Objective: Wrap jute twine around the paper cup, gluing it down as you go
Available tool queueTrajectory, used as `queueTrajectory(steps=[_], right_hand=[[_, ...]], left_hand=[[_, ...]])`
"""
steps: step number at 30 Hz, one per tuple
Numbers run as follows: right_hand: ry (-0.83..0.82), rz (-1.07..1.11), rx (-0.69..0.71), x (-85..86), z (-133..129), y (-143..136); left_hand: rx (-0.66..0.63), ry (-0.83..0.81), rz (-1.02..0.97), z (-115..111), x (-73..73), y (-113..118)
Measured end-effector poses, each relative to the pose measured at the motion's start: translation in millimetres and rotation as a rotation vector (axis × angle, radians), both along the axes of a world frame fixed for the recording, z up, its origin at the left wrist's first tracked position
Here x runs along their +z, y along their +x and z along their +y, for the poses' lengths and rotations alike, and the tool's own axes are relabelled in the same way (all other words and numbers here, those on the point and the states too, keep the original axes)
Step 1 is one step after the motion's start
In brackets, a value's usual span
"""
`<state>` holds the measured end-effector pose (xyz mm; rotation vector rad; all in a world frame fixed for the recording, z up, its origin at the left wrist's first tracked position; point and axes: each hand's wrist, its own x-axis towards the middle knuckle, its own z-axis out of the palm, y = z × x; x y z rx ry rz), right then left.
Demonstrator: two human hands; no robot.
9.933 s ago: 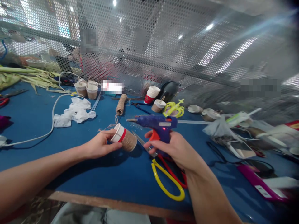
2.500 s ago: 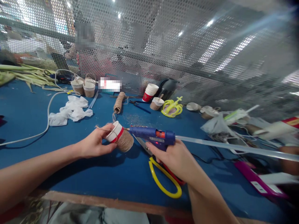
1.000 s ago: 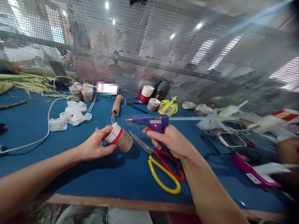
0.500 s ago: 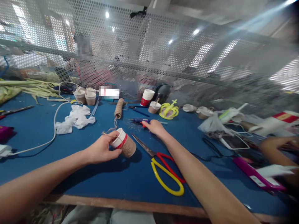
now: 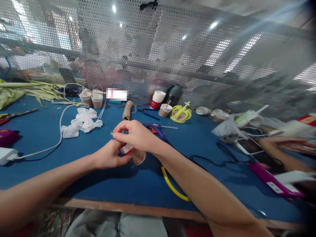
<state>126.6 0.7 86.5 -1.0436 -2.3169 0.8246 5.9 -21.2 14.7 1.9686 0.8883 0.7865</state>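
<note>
My left hand holds a paper cup wrapped in brown twine, with a red band near its white rim. The cup lies tilted, its mouth toward the left. My right hand is over the cup's rim, thumb and fingertips pinched together beside my left fingers; what they pinch is too small to name. Behind my hands stands a roll of twine. A blue glue gun lies just beyond my right wrist. Under my right forearm, scissors show only part of a yellow handle.
Crumpled white plastic and a white cable lie left. Twine-wrapped cups, pliers and a yellow crown-shaped piece stand or lie farther back. At right are a phone, a purple power strip and another person's hand.
My right hand has let go of the glue gun and moved left to the cup's rim. My left hand still holds the cup. The other person's hand has moved onto the table area at right.
</note>
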Motion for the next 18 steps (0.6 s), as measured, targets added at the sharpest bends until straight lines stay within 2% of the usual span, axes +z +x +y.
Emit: queueTrajectory(steps=[4,7,11,18], right_hand=[[-0.15,0.394,-0.165,3.8,0,26],[-0.259,0.563,-0.258,4.0,-1,46],[-0.321,0.674,-0.324,-3.9,-1,58],[-0.301,0.677,-0.386,-20.5,3,60]], left_hand=[[0.015,-0.067,-0.145,1,5.0,-2],[0.002,-0.146,-0.23,-1,10.5,-2],[0.002,-0.221,-0.278,-3,14.5,0],[-0.021,-0.251,-0.281,-6,14.1,0]])
